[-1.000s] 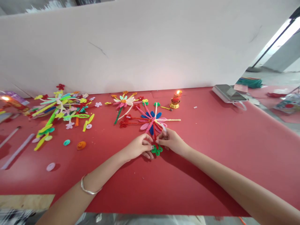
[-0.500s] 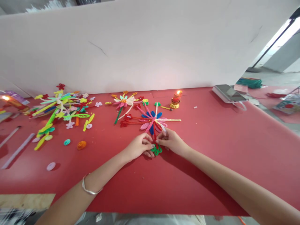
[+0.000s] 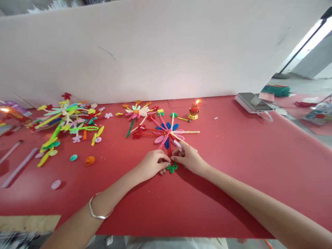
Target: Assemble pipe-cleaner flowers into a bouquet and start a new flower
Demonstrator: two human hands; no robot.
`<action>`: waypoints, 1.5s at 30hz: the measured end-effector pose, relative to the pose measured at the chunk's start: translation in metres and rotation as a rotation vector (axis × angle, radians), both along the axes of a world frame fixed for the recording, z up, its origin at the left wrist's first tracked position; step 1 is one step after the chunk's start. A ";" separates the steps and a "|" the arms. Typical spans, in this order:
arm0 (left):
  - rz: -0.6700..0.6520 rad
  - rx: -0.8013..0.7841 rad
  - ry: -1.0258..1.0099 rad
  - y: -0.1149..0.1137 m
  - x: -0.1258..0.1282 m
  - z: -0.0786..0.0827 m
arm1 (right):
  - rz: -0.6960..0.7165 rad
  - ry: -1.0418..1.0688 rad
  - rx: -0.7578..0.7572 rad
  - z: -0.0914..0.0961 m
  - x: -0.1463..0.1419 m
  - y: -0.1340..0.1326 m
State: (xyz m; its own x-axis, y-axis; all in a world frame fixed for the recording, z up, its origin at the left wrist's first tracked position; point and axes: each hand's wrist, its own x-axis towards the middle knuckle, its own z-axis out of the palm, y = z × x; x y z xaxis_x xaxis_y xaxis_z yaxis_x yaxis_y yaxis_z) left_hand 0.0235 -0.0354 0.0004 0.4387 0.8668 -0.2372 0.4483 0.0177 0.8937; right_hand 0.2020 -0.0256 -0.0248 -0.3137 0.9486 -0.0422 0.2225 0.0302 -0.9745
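Blue-and-pink pipe-cleaner flower (image 3: 168, 132) lies mid-table, its stems spread like spokes, the front one reaching both hands. Behind it stands a broad white panel (image 3: 166, 52), bounding the back of the red tabletop (image 3: 246, 173). At the left rear sprawls a tangled heap of chenille flowers and stems (image 3: 64, 112), well apart from the hands. The right hand (image 3: 190, 159) covers part of the front; its thumb and forefinger pinch the red stem (image 3: 170, 151). The left hand (image 3: 151, 164) has thumb and fingertips pressed together on the green looped flower (image 3: 172, 169) at that stem's end, hiding the joint. A white-and-pink chenille flower (image 3: 136, 111) lies just behind, to the left; a flat device (image 3: 251, 102) sits right rear. Near the back, a lit red candle (image 3: 196, 105) stands in a gold holder (image 3: 193, 116). A whitish stick (image 3: 177, 144) is tucked among the right hand's fingers. Smallest are an orange coil (image 3: 90, 160) and teal disc (image 3: 73, 157), both left.
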 end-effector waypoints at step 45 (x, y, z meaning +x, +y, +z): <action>-0.356 0.612 0.429 -0.002 -0.004 0.005 | -0.297 0.224 0.089 0.027 0.045 0.027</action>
